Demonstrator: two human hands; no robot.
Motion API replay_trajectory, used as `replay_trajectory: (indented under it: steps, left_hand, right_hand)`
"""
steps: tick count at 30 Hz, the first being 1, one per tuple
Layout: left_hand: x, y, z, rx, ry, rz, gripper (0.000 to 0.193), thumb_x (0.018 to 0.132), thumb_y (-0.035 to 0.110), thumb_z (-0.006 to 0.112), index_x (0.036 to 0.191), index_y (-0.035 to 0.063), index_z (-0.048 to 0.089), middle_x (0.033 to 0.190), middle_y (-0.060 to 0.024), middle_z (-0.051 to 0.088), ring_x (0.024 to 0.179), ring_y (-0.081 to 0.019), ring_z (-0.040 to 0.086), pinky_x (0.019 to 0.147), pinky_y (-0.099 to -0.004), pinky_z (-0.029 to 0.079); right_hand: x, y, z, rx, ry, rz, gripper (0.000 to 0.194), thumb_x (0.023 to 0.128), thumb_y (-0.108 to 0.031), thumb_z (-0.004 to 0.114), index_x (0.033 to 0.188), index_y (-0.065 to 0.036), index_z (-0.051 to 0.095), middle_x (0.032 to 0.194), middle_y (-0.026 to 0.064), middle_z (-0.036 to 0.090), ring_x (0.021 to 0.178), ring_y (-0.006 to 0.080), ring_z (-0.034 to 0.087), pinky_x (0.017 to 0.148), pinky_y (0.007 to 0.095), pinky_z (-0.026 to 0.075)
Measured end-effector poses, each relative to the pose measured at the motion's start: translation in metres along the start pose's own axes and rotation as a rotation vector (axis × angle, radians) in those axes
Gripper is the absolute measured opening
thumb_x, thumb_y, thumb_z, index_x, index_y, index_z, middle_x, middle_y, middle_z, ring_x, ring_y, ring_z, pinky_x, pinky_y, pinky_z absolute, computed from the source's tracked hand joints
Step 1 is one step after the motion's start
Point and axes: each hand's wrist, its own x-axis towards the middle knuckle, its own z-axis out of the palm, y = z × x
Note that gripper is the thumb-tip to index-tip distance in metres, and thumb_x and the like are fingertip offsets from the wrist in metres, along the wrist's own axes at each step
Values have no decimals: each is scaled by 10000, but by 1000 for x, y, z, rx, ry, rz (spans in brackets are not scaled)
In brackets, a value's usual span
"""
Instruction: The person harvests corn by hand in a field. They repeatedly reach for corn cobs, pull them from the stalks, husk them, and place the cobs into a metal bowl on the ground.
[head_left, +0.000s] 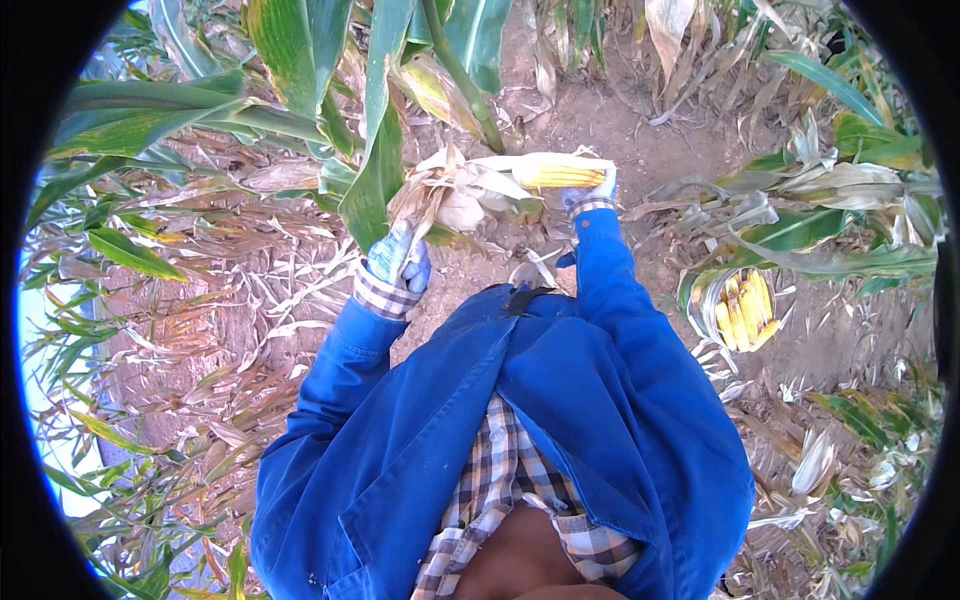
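Observation:
A corn ear (561, 177) stretches sideways before me, its yellow kernels bare near the right end and pale husk still along its upper edge. My right hand (597, 190), gloved, grips the ear at that end. My left hand (403, 259), in a whitish-blue glove, is closed around dry husk leaves (424, 196) peeled back on the left. Pale husk (461, 210) bunches between both hands, around the ear's left end. A green leaf (375, 180) hangs just above my left hand and partly overlaps the husk. The palm side of my right hand is hidden.
A round container (701, 307) of husked corn ears (744, 309) sits on the ground to the right. A green corn stalk (461, 71) rises beyond my hands. Standing corn plants (817, 187) line the right, and dry leaves (292, 292) litter the soil at left.

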Motion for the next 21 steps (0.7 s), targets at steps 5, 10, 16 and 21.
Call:
replay_trajectory:
  steps: [5,10,16,21]
  left_hand:
    - [10,-17,16,94,-710,16,604,842,517,538,1161,9,470,965,-126,596,801,-194,609,665,-292,504]
    - [61,-66,111,141,-681,-71,953,732,315,741,1401,9,136,1337,-141,364,1194,-244,411,958,-352,387]
    - [85,-98,179,97,-677,61,479,883,110,559,1307,-1,365,1177,-99,521,1048,-184,522,874,-272,437]
    - [86,-109,199,162,-594,-93,386,969,255,368,1267,17,432,1085,-134,591,947,-183,587,802,-275,479]
  right_hand:
    - [-44,-107,2,8,-300,-169,439,809,-473,408,864,-73,581,873,134,632,779,336,603,721,460,510]
    - [-119,-100,70,-415,-31,-238,299,811,-355,518,829,-61,569,811,122,617,749,275,605,699,394,510]
    - [-192,-59,106,-1000,159,-554,184,790,-172,665,820,10,650,692,62,634,618,133,582,566,292,463]
    - [-225,-81,111,-978,323,-705,170,781,-154,687,783,12,648,694,45,628,612,91,554,550,260,453]
